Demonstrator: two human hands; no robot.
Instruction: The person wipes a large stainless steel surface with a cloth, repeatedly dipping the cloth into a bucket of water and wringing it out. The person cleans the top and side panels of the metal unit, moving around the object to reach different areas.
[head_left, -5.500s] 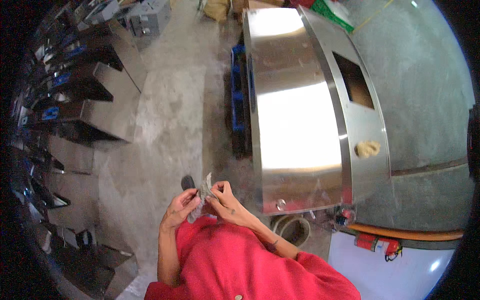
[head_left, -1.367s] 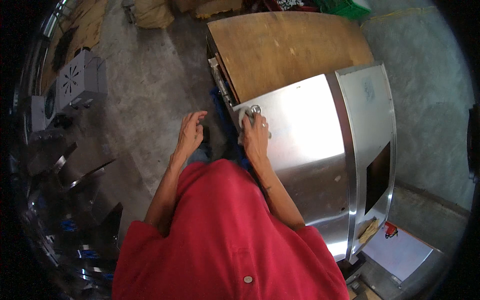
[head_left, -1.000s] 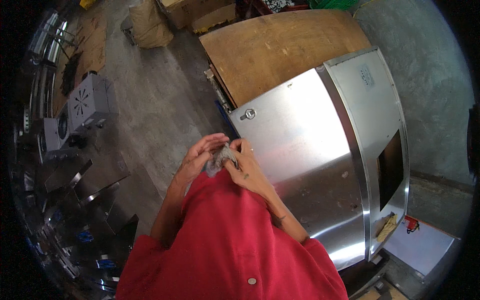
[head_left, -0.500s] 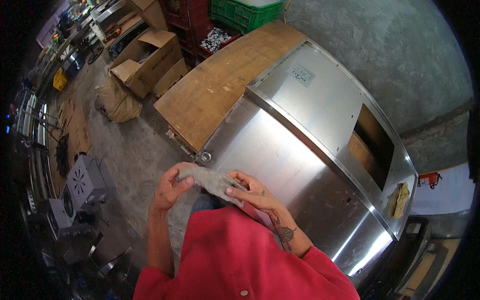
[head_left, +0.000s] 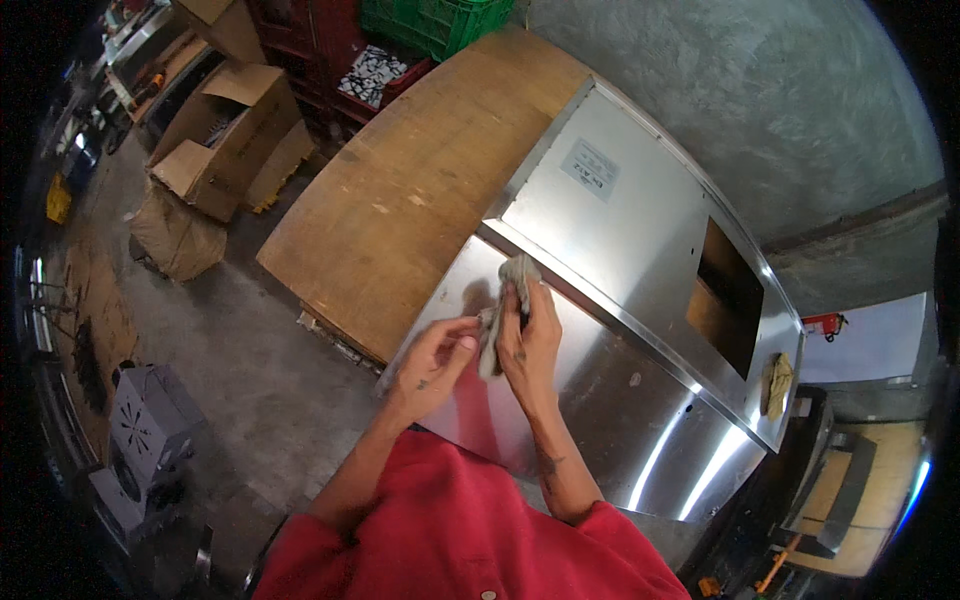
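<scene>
My right hand [head_left: 530, 340] is closed around a grey, fuzzy cloth [head_left: 491, 358], which bunches out above the fingers and hangs down along the palm. Close to the cloth's left side is my left hand [head_left: 432, 372], its fingers bent and the thumb apart, with nothing visible between them. Whether its fingertips touch the cloth I cannot tell. Both hands are above a shiny sheet-metal panel [head_left: 610, 400], which mirrors the red sleeve. A second metal panel [head_left: 640, 190] with a rectangular cutout adjoins it on the far side.
A wooden board [head_left: 400, 190] lies beside the panels. A yellowish cloth [head_left: 777, 385] rests at the right edge of the metal. Cardboard boxes [head_left: 225, 140], a green crate [head_left: 420, 25] and a grey metal housing [head_left: 150, 420] stand around. A concrete wall [head_left: 760, 110] rises behind.
Both hands have moved away from my body, over the metal panel. The cloth, earlier stretched between two hands, is now bunched in the right; the left has let go. My view has shifted.
</scene>
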